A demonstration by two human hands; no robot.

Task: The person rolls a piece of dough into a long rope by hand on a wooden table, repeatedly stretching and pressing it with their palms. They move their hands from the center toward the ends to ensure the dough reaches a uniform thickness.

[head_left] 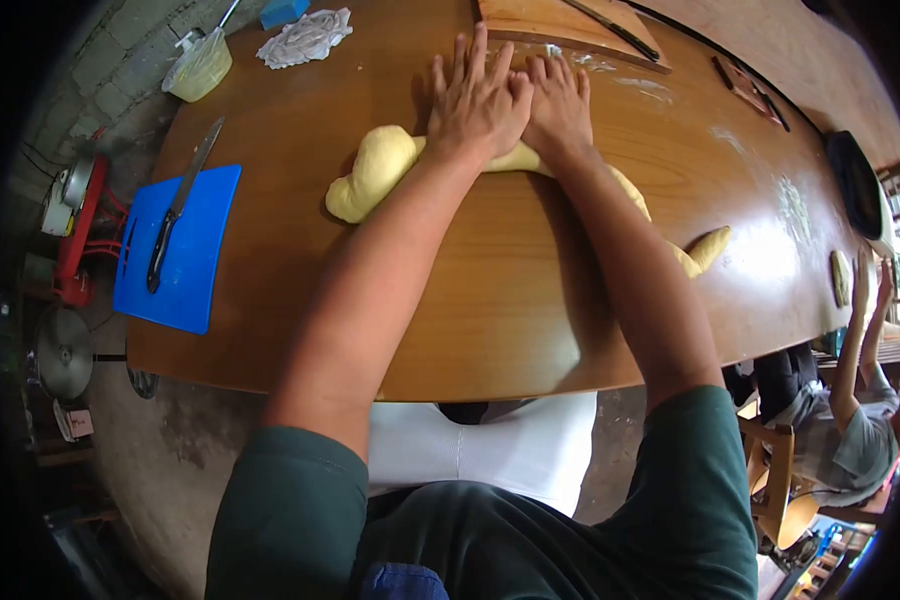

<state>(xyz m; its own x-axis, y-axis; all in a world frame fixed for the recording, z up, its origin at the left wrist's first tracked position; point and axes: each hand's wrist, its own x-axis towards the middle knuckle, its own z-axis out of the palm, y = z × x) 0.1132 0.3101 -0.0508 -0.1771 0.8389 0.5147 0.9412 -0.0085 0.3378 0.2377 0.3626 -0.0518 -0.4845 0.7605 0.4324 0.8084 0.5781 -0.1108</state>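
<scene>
A long rope of yellow dough [383, 165] lies across the brown wooden table [470, 320], thick and lumpy at its left end and thin at its right end. My left hand [478, 100] rests over the middle of the rope with its fingers spread. Beside it, nearly touching, my right hand [558, 108] lies flat on the dough, its fingers stretched forward. The palms hide part of the rope, and my right forearm covers another stretch.
At the left, a knife [175, 205] lies on a blue cutting board [205, 250]. A tub [198, 68], crumpled plastic [306, 38] and a blue block [284, 11] stand at the back left. A wooden board [570, 30] is at the back. Another person [860, 440] sits at the right.
</scene>
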